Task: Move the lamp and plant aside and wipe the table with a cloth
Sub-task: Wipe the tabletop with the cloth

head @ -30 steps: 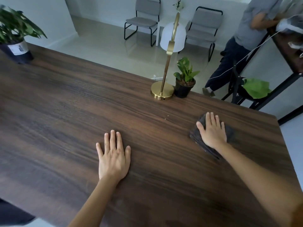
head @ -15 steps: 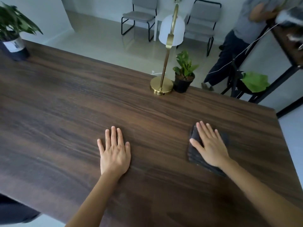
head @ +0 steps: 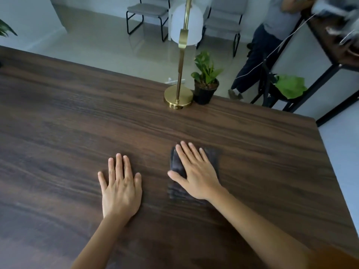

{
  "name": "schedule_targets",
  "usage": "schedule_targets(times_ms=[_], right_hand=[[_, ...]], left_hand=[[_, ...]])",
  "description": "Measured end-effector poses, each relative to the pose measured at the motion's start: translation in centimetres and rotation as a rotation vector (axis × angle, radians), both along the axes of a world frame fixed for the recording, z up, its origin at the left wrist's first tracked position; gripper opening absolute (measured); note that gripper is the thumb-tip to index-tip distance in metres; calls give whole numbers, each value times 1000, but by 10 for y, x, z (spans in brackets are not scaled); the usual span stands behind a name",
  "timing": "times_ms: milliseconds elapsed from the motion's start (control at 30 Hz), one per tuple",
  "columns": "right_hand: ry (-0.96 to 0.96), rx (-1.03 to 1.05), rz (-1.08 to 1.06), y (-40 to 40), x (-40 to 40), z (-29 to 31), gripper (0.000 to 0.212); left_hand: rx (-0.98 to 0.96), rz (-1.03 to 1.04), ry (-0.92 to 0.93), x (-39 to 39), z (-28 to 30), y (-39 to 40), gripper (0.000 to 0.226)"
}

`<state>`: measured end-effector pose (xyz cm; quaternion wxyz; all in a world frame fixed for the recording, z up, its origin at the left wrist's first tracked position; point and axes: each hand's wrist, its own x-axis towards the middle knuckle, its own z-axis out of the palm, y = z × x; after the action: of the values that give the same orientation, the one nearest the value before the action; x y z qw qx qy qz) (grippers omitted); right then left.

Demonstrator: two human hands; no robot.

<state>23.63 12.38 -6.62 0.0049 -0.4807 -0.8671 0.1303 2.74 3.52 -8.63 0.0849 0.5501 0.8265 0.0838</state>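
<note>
A dark grey folded cloth (head: 175,189) lies on the dark wooden table (head: 68,117). My right hand (head: 194,171) presses flat on the cloth, fingers spread, covering most of it. My left hand (head: 120,183) rests flat on the bare wood just to the left, holding nothing. A brass lamp (head: 178,97) with a white shade stands at the table's far edge. Beside it on the right is a small green plant (head: 206,82) in a black pot.
A second plant's leaves (head: 5,30) show at the far left edge. Beyond the table are two grey chairs (head: 147,12), a person (head: 260,53) standing at the right, a black stand with a green leaf (head: 290,86), and another dark table (head: 334,43).
My right hand has slid the cloth left and toward me across the table, ending close to my left hand. The left hand stayed flat in place.
</note>
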Motion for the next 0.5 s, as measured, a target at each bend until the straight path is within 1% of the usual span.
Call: schedule_targets(times_ms=[67,167,233,300,333,400,500], right_hand=[[-29,24,-106,7,57,-2,85],[-92,-2,-418,72,116,-5,86],[-93,5,-600,133,126,-6,86],[-67,-18,-694,192,112,-5,83],[-60,-27,-701,213,100,-3,80],[-79,-24,-634,234,79,-3,74],[-98,-33,-457,205,71,-5,70]], left_hand=[[-4,-3,4,0,-1,2,70],[-8,6,23,2,-3,1,71],[-3,15,39,2,-2,3,72],[-20,21,50,2,-2,6,73],[-23,21,56,2,-2,7,73],[-26,26,67,1,-2,9,73],[-39,29,70,0,-1,7,73]])
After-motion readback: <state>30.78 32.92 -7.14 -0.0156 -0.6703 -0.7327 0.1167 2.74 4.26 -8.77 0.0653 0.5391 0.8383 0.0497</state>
